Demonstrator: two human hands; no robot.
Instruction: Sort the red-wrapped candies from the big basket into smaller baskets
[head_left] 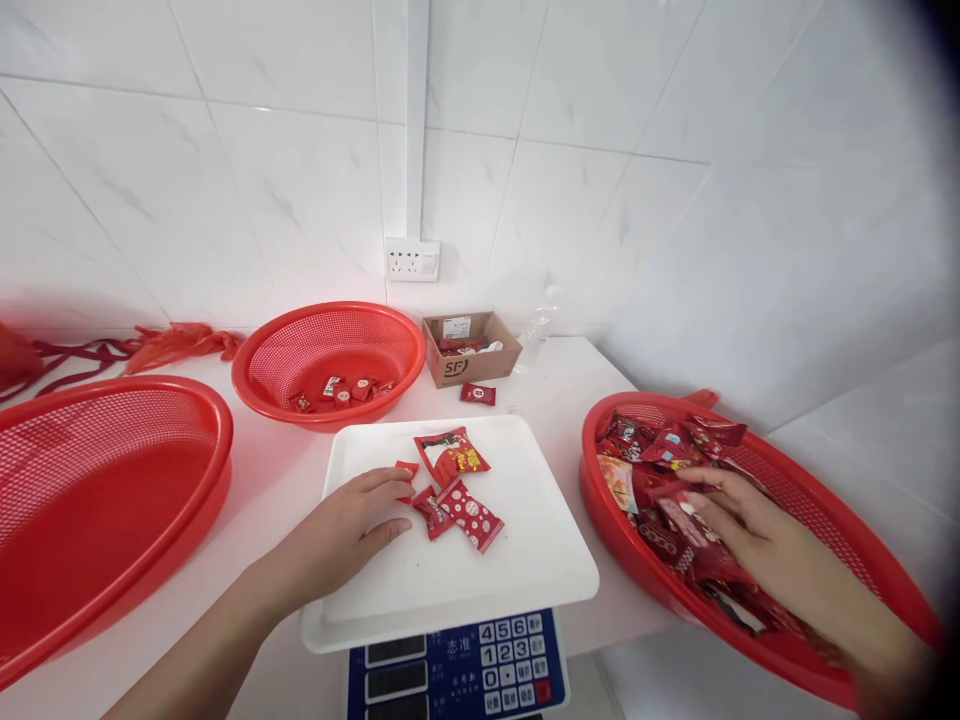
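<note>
My left hand lies flat on the white scale tray, fingers stretched out beside a few red candy packets and touching a small one. My right hand reaches into the red basket at the right, fingers spread over a heap of red wrapped sweets. Whether it grips one is hidden. The tray sits on a blue electronic scale with a keypad.
A large red basket stands at the left, with nothing in it. A smaller red basket with a few sweets is at the back. Beside it are a brown carton and a loose sweet. Red bags lie by the tiled wall.
</note>
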